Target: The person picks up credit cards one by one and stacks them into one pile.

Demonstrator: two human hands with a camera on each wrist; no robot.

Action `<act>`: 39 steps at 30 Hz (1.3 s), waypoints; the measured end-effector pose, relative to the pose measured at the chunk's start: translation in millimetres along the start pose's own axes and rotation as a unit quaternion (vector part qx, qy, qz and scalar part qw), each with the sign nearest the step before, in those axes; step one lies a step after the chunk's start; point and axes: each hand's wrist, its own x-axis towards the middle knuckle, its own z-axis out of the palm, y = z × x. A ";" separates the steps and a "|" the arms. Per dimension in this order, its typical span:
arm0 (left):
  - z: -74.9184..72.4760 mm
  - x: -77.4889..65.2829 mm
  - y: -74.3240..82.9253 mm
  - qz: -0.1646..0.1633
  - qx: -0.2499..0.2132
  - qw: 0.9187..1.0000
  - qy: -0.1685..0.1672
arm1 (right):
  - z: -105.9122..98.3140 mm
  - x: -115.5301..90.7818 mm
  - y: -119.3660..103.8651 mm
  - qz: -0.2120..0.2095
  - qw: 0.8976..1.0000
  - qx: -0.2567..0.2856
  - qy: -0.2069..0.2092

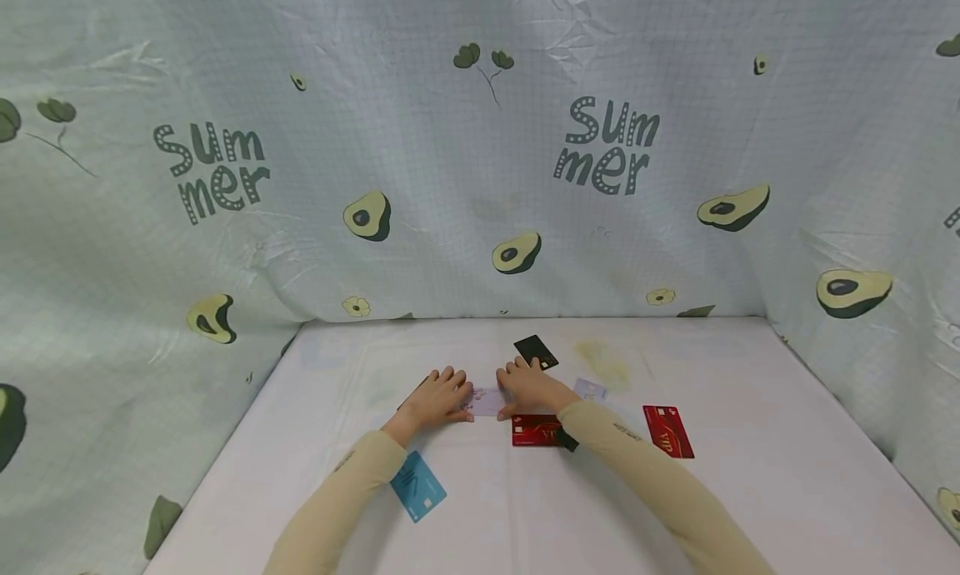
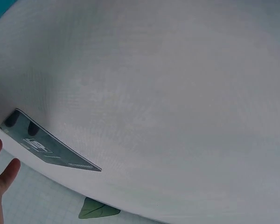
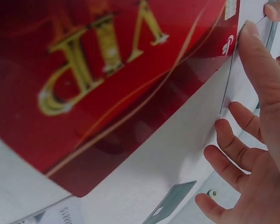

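A pale lilac card (image 1: 487,402) with a floral print lies on the white tabletop between both hands. My left hand (image 1: 438,398) touches its left end, thumb toward the near edge and fingers toward the far one. At the right end rest the thumb and fingertips of my right hand (image 1: 527,387), spread apart along the short edge in the right wrist view. A dark card (image 2: 49,144) sits just outside the left hand, mostly covered by it in the head view. Close below the right hand is a red VIP card (image 1: 534,431).
Around the hands lie a black card (image 1: 536,352), another lilac card (image 1: 590,389), a second red VIP card (image 1: 668,432) and a blue card (image 1: 418,486). The right sleeve partly covers a dark card (image 1: 568,442). A printed curtain (image 1: 435,142) borders the table.
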 end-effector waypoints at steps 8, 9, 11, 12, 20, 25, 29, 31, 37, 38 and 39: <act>3.1 0.7 0.7 -0.006 -0.003 1.000 0.001 | 1.2 3.4 -0.3 0.000 1.000 -0.010 0.007; 3.3 0.6 0.6 -0.006 -0.002 1.000 0.002 | 1.7 3.6 -0.1 -0.001 1.000 -0.008 0.011; 3.5 0.3 0.8 -0.007 -0.002 1.000 0.002 | 2.5 3.3 0.8 -0.006 1.000 -0.004 0.018; 3.8 0.0 0.7 -0.007 -0.001 1.000 0.002 | 2.7 3.2 1.2 -0.010 1.000 -0.002 0.022; 4.7 -1.8 1.3 0.001 0.008 1.000 0.016 | 3.4 -0.4 2.7 -0.037 0.998 -0.009 0.057; 2.5 -3.1 3.4 0.007 0.013 1.000 0.021 | 4.6 -3.9 2.5 -0.046 0.995 -0.044 0.076; 1.8 -3.4 4.8 0.010 0.022 0.999 0.024 | 4.6 -4.6 2.6 -0.044 0.993 -0.067 0.085; 2.1 -3.6 5.2 0.010 0.029 0.999 0.029 | 4.4 -5.0 2.4 -0.044 0.993 -0.071 0.089; 1.2 -4.8 6.8 0.006 0.037 0.999 0.036 | 2.4 -7.3 0.5 -0.045 0.991 -0.084 0.095; 0.7 -5.0 7.2 0.006 0.035 0.999 0.037 | 2.2 -7.7 0.3 -0.045 0.991 -0.087 0.095; 0.3 -5.0 7.6 0.005 0.033 0.999 0.038 | 2.0 -8.2 0.2 -0.045 0.990 -0.089 0.098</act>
